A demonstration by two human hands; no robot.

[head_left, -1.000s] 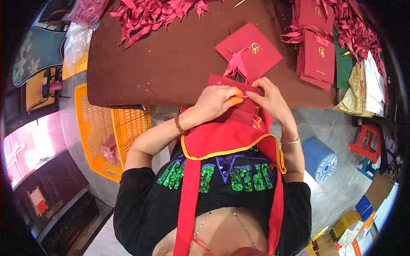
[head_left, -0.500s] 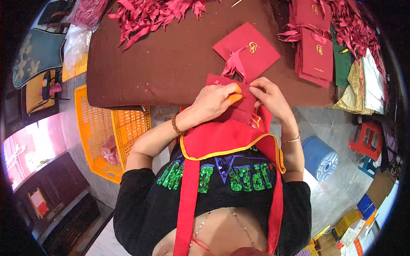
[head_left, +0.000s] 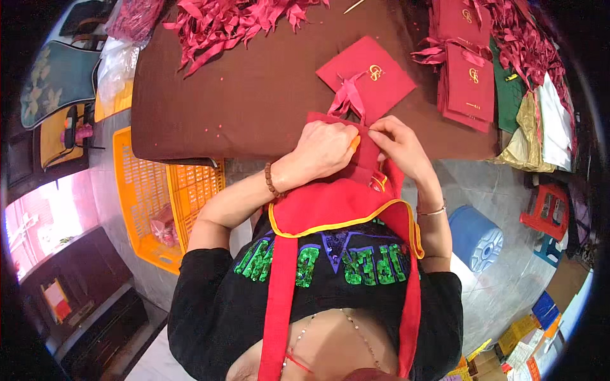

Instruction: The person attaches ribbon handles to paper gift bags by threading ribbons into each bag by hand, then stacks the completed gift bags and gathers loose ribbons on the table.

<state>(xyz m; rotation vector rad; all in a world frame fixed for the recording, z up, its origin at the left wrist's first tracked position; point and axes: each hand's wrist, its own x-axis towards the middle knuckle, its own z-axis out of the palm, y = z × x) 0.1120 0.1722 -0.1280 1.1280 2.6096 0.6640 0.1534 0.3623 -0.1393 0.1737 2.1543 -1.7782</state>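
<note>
At the table's front edge I hold a flat red paper bag [head_left: 369, 150] over my lap. My left hand [head_left: 325, 147] is closed on its upper left part, the fingers curled, with orange finger covers partly showing. My right hand [head_left: 400, 145] pinches the bag's upper right edge between thumb and fingertips. What lies between the fingertips is too small to make out. Just beyond, another flat red bag [head_left: 381, 89] with a gold emblem lies tilted on the brown-covered table [head_left: 254, 101]. Its red ribbon [head_left: 349, 98] trails toward the bag in my hands.
Loose red ribbons [head_left: 235, 22] are heaped at the back left. Stacked red bags [head_left: 469, 86] stand at the right, with more ribbons [head_left: 527, 38] beyond. Orange crates [head_left: 146, 209] sit on the floor at left, a blue stool [head_left: 473, 238] at right.
My left hand has rolled over and its fingers have curled in, so less of the orange finger covers shows. My right hand keeps its pinch almost in place.
</note>
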